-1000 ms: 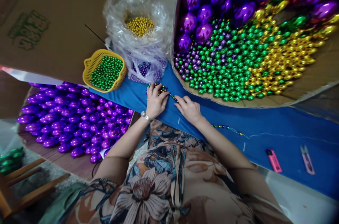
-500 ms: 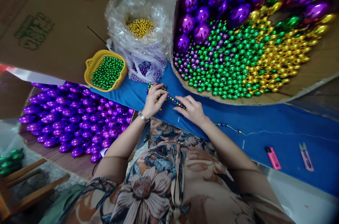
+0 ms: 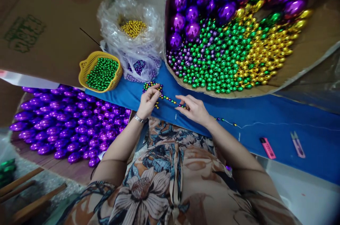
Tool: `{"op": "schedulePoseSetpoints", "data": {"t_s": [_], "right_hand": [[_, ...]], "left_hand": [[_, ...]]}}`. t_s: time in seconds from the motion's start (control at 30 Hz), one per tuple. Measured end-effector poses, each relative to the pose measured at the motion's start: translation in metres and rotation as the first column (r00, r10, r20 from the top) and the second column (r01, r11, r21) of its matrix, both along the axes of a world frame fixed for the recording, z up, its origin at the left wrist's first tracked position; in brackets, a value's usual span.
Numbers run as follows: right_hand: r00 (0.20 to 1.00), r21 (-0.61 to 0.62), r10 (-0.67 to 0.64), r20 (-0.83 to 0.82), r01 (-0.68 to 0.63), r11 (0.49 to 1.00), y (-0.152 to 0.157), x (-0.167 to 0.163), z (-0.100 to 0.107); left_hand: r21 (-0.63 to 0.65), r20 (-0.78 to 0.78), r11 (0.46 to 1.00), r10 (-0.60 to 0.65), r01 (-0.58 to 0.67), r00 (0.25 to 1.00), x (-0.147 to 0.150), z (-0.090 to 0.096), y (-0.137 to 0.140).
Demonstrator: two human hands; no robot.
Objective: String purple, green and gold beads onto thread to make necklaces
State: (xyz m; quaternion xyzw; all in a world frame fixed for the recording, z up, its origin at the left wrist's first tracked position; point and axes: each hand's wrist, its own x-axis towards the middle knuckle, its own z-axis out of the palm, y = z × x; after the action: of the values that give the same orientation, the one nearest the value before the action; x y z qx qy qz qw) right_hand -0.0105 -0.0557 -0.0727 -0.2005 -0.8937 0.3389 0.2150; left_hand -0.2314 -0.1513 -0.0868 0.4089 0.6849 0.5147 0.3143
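A string of small purple, green and gold beads [image 3: 169, 100] runs between my two hands over the blue cloth. My left hand [image 3: 148, 102], with a metal watch at the wrist, pinches one stretch of it beside a bunched part of the strand. Thumb and forefinger of my right hand [image 3: 196, 110] are parted, while the strand passes into its curled fingers; the exact grip is partly hidden. Beyond the right wrist the strand emerges with a few beads [image 3: 220, 119] and tails off into thin pale thread [image 3: 265, 123].
A yellow basket [image 3: 83, 72] holds green beads; plastic bags [image 3: 154, 33] hold gold and purple ones. At the upper right, a large cardboard box [image 3: 308, 72] contains mixed beads and big purple balls. Purple ornaments [image 3: 71, 122] fill another box. A pink lighter [image 3: 267, 148] and snips [image 3: 297, 144] lie right.
My right thumb and forefinger have spread apart, and more of the strand shows between the hands. The whole view has shifted slightly, so the surroundings appear further left.
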Motion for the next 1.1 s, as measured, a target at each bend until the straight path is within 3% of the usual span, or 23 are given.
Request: {"op": "schedulePoseSetpoints", "data": {"t_s": [0.13,0.23,0.37,0.5,0.67,0.77,0.9,1.0,1.1], "right_hand": [[0.995,0.079,0.008,0.104,-0.016,0.997,0.005,0.005,0.011],[0.991,0.06,0.008,0.136,-0.016,0.998,0.009,0.006,0.021],[0.992,-0.116,0.004,0.126,0.01,0.993,0.018,-0.002,0.038],[0.989,-0.41,0.091,0.114,-0.036,0.911,0.036,-0.011,0.054],[0.988,-0.516,0.144,0.055,-0.095,0.851,0.052,-0.012,0.075],[0.99,-0.515,0.123,0.063,-0.073,0.854,0.051,-0.01,0.086],[0.987,-0.417,0.092,0.129,-0.03,0.908,0.049,0.002,0.098],[0.962,-0.333,0.111,0.251,-0.022,0.943,0.05,0.03,0.103],[0.886,-0.265,0.192,0.421,-0.083,0.961,0.059,0.073,0.098]], "left_hand": [[0.008,-0.019,1.0,0.019,-0.019,1.0,0.004,0.0,0.0],[0.014,-0.059,1.0,0.018,-0.017,0.998,0.009,0.003,0.0],[0.027,-0.109,0.999,-0.037,0.04,0.993,0.018,0.01,0.005],[0.113,-0.134,0.991,-0.058,0.073,0.989,0.028,0.026,0.016],[0.23,-0.205,0.965,-0.079,0.126,0.976,0.044,0.05,0.037],[0.277,-0.248,0.948,-0.084,0.154,0.965,0.054,0.063,0.046],[0.29,-0.243,0.945,-0.083,0.154,0.966,0.06,0.071,0.05],[0.281,-0.182,0.955,-0.045,0.095,0.982,0.054,0.063,0.047],[0.229,-0.118,0.974,0.024,0.003,0.993,0.04,0.045,0.038]]}}
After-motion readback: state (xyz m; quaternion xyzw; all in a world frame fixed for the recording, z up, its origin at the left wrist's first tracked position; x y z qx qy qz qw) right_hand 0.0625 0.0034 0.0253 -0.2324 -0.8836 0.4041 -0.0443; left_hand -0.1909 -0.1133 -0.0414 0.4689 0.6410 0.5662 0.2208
